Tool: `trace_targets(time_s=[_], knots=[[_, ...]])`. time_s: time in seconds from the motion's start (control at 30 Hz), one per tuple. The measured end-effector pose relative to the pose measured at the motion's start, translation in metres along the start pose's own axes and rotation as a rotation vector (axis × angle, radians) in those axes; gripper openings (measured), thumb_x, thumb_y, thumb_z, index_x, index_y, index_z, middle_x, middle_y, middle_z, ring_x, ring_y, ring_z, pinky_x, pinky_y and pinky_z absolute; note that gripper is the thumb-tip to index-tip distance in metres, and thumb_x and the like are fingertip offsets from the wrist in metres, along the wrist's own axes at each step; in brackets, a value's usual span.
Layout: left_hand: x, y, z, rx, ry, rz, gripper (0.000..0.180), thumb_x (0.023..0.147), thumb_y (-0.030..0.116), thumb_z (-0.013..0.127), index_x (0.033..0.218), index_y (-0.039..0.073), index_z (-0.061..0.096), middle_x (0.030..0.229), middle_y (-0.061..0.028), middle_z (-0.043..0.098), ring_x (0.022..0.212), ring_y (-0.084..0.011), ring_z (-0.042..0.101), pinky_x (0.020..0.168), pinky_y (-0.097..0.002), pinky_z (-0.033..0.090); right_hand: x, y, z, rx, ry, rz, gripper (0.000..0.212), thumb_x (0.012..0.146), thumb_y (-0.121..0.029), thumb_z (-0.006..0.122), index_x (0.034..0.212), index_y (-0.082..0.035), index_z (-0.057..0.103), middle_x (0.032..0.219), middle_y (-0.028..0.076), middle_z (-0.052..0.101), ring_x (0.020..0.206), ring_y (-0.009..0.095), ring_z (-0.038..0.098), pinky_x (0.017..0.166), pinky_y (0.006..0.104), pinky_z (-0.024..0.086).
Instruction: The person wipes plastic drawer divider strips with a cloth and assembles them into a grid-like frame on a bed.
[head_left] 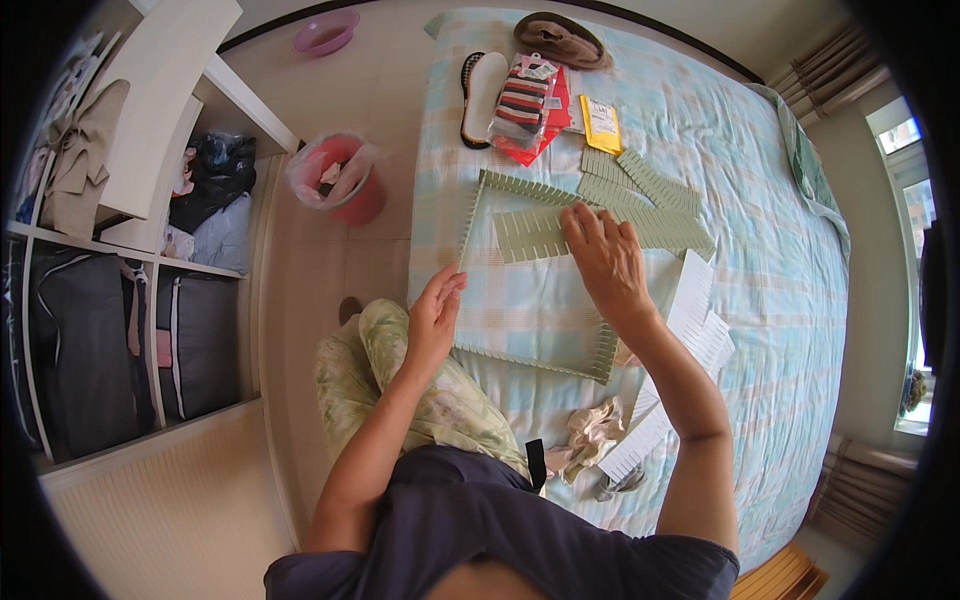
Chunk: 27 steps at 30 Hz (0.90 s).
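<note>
Pale green slotted drawer-divider strips form a four-sided frame (530,362) standing on edge on the bed, close to my legs. My left hand (434,310) is closed at the frame's left side, fingertips on the strip. Across the far part of the frame, my right hand (608,258) grips a loose green divider strip (525,236) by its upper edge, fingers bent over it. The strip's slots face toward me. Its right end lies by other green divider strips (660,185), spread beyond my right hand. White slotted strips (690,300) lie beside my right forearm.
The bed (780,330) has a plaid cover. At its far end are a brown hat (562,40), an insole (486,98), packaged striped fabric (525,98) and a yellow packet (600,122). Crumpled cloth (590,435) lies nearby. Left stand a pink bin (358,200) and shelves (205,262).
</note>
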<state>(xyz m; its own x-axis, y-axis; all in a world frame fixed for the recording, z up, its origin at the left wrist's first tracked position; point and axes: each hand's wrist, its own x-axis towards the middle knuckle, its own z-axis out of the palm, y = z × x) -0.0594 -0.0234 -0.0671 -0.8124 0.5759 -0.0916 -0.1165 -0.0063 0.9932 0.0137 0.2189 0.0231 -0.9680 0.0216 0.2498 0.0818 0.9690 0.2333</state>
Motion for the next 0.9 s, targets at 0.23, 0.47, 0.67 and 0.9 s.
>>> trace_targets(time_s=[0.23, 0.47, 0.67, 0.9], knots=[[-0.008, 0.062, 0.009, -0.556, -0.122, -0.184, 0.066, 0.099, 0.054, 0.033, 0.140, 0.004, 0.036, 0.128, -0.0164, 0.054, 0.119, -0.0247, 0.053, 0.098, -0.0433, 0.046, -0.010, -0.051, -0.006, 0.005, 0.008, -0.098, 0.057, 0.080, -0.009, 0.058, 0.135, -0.006, 0.043, 0.128, 0.017, 0.051, 0.107, 0.033, 0.055, 0.075, 0.0325, 0.047], [-0.027, 0.051, -0.015, -1.317, -0.434, -0.449, 0.102, 0.079, 0.081, 0.037, 0.150, 0.010, 0.019, 0.150, -0.0144, 0.031, 0.136, -0.0349, 0.034, 0.106, -0.0673, 0.022, -0.039, -0.086, -0.020, 0.192, 0.038, -0.207, 0.063, 0.077, -0.014, 0.062, 0.138, -0.013, 0.043, 0.133, 0.009, 0.047, 0.115, 0.030, 0.048, 0.074, 0.0313, 0.047], [-0.052, 0.017, -0.018, -0.964, -0.376, -0.745, 0.078, 0.088, 0.063, 0.049, 0.136, 0.003, 0.041, 0.130, -0.0182, 0.052, 0.119, -0.0305, 0.053, 0.097, -0.0495, 0.044, -0.079, -0.115, -0.025, 0.540, -0.050, -0.274, 0.088, 0.060, -0.029, 0.077, 0.140, -0.018, 0.042, 0.138, 0.005, 0.041, 0.120, 0.023, 0.047, 0.086, 0.0340, 0.046], [-0.057, 0.034, -0.022, -0.862, -0.321, -0.730, 0.041, 0.096, 0.029, 0.053, 0.127, 0.001, 0.049, 0.114, -0.0158, 0.061, 0.106, -0.0272, 0.061, 0.091, -0.0449, 0.053, -0.079, -0.117, -0.030, 0.633, 0.021, -0.211, 0.056, 0.081, -0.016, 0.062, 0.135, -0.010, 0.046, 0.141, 0.013, 0.039, 0.130, 0.030, 0.039, 0.108, 0.0457, 0.033]])
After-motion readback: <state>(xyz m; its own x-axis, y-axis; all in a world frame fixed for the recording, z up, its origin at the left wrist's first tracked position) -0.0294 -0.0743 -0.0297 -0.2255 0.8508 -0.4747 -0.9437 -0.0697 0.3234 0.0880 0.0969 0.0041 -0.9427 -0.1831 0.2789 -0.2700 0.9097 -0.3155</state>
